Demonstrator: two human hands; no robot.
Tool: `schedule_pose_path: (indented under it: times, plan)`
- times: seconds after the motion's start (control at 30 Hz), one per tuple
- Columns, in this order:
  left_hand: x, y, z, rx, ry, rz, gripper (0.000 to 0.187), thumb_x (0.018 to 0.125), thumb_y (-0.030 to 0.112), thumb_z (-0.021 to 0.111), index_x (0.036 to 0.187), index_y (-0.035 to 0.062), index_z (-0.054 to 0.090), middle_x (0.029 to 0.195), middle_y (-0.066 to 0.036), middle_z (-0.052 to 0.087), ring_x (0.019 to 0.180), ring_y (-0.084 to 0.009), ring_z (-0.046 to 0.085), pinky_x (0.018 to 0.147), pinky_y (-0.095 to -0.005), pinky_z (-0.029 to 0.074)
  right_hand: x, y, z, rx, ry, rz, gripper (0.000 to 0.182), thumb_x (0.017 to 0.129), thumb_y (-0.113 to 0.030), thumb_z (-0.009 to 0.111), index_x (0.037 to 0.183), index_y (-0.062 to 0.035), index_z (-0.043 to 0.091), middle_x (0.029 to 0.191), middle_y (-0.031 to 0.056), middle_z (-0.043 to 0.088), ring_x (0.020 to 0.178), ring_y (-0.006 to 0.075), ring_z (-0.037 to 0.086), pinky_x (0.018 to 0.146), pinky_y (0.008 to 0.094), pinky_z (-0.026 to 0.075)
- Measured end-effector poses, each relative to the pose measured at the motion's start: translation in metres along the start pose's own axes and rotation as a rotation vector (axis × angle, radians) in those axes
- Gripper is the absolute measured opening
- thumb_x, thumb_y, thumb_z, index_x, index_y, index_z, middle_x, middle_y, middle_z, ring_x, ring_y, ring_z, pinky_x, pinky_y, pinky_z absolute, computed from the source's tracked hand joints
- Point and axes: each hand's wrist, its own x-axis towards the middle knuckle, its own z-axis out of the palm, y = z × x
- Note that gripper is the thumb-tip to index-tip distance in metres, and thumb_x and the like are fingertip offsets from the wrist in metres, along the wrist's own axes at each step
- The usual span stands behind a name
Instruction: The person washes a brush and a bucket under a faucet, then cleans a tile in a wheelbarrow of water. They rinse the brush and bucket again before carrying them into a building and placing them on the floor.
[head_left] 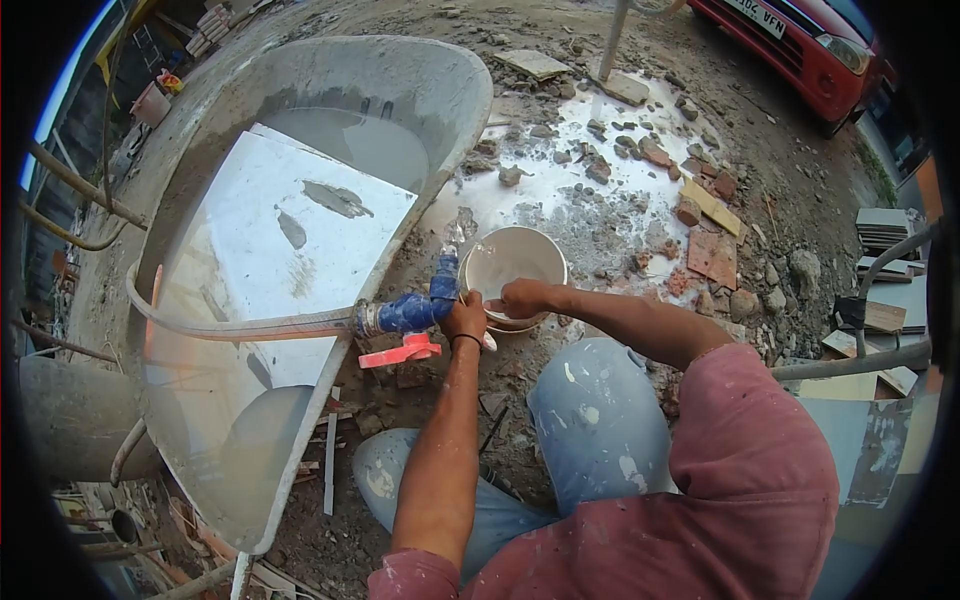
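A cream bucket (516, 243) stands on the wet ground before my knees. At its near-left rim is my left hand (464, 320), with fingers closed on the edge. My right hand (526, 298) reaches over the near rim, its fingers curled down and closed; whatever they hold is hidden. Just left of the bucket, a blue pipe fitting (408, 313) with a red valve handle (400, 350) joins a clear hose (240, 328). Water comes from the fitting's far end. A small white piece (488, 342) shows below my left hand.
A wheelbarrow-like metal tub (470, 90) on the left holds cloudy water and large pale tiles (290, 220). Ahead lie whitish liquid (560, 140), rubble and a red tile piece (713, 258). A red car (800, 50) stands at upper right, and stacked tiles (885, 228) at right.
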Motion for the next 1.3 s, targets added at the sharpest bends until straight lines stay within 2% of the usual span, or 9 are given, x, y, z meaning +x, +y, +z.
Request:
schedule_pose_path:
  times: [0.1,0.33,0.4,0.6,0.7,0.73,0.83,1.07,1.3]
  plan:
    - [0.004,0.015,-0.010,0.007,-0.021,-0.031,0.039,0.078,0.032,0.057,0.069,-0.0059,0.064,0.066,-0.022,0.063,0.063,-0.0360,0.064,0.062,-0.0433,0.049,-0.054,-0.030,-0.026,-0.040,0.009,-0.014,0.057,0.090,-0.049,0.047,0.081,0.0047,0.063,0.074,0.0253,0.062,0.070,0.0420,0.061,0.073,0.0519,0.046]
    - [0.024,0.000,0.017,-0.091,-0.026,-0.137,0.039,0.081,0.030,0.060,0.068,-0.0062,0.065,0.060,-0.012,0.063,0.056,-0.0214,0.063,0.052,-0.0347,0.049,-0.075,-0.001,-0.019,-0.466,0.487,-0.164,0.029,0.079,-0.030,0.065,0.091,-0.0044,0.062,0.082,0.0166,0.063,0.093,0.0330,0.060,0.103,0.0576,0.025]
    - [0.008,0.041,-0.013,-0.545,-0.056,-0.335,0.045,0.085,0.037,0.058,0.072,-0.0057,0.066,0.065,-0.012,0.064,0.054,-0.0182,0.062,0.047,-0.0312,0.048,-0.065,0.001,-0.030,-0.369,0.474,-0.150,0.027,0.076,-0.026,0.068,0.090,-0.0047,0.062,0.085,0.0162,0.063,0.095,0.0316,0.059,0.103,0.0573,0.025]
    - [0.029,0.031,-0.035,-0.856,0.237,-0.386,0.049,0.090,0.040,0.052,0.100,-0.0078,0.058,0.101,-0.016,0.062,0.056,-0.0212,0.064,0.045,-0.0293,0.047,-0.028,0.018,-0.062,0.286,0.615,0.067,0.027,0.076,-0.023,0.071,0.091,-0.0029,0.061,0.078,0.0132,0.066,0.076,0.0311,0.060,0.080,0.0418,0.047]
    - [0.026,0.028,-0.037,-0.949,0.270,-0.431,0.047,0.091,0.038,0.051,0.106,-0.0061,0.055,0.107,-0.015,0.059,0.058,-0.0216,0.064,0.049,-0.0290,0.047,-0.018,0.070,-0.037,1.474,0.610,-0.182,0.041,0.090,-0.029,0.058,0.116,0.0021,0.053,0.107,0.0171,0.063,0.096,0.0371,0.061,0.089,0.0447,0.047]
    - [0.025,0.029,-0.037,-0.995,0.275,-0.470,0.046,0.091,0.038,0.051,0.108,-0.0053,0.055,0.109,-0.015,0.058,0.059,-0.0215,0.064,0.050,-0.0290,0.048,-0.017,0.069,-0.032,1.470,0.614,-0.183,0.041,0.090,-0.029,0.058,0.116,0.0021,0.053,0.107,0.0171,0.063,0.096,0.0371,0.061,0.089,0.0447,0.047]
    - [0.032,0.014,-0.028,-1.078,0.225,-0.461,0.044,0.089,0.036,0.053,0.106,-0.0048,0.055,0.107,-0.014,0.057,0.060,-0.0217,0.063,0.050,-0.0273,0.048,-0.007,0.077,-0.013,2.486,0.610,0.115,0.043,0.097,-0.026,0.037,0.133,-0.0021,0.037,0.133,0.0215,0.044,0.122,0.0382,0.045,0.101,0.0572,0.035]
    - [0.026,0.036,-0.016,-1.204,0.061,-0.558,0.035,0.084,0.023,0.058,0.105,-0.0047,0.054,0.101,-0.014,0.054,0.066,-0.0210,0.063,0.047,-0.0209,0.048,-0.016,0.056,-0.031,2.747,0.682,0.099,0.049,0.096,-0.030,0.025,0.136,-0.0037,0.034,0.135,0.0225,0.041,0.124,0.0386,0.043,0.101,0.0597,0.033]
    - [0.043,0.043,0.026,-1.395,-0.292,-0.513,0.038,0.091,0.005,0.046,0.129,0.0054,0.040,0.125,-0.017,0.045,0.086,-0.0260,0.061,0.049,-0.0196,0.049,-0.064,0.066,-0.081,2.776,0.646,-0.078,0.053,0.093,-0.032,0.020,0.137,-0.0066,0.035,0.141,0.0218,0.033,0.128,0.0385,0.038,0.103,0.0602,0.030]
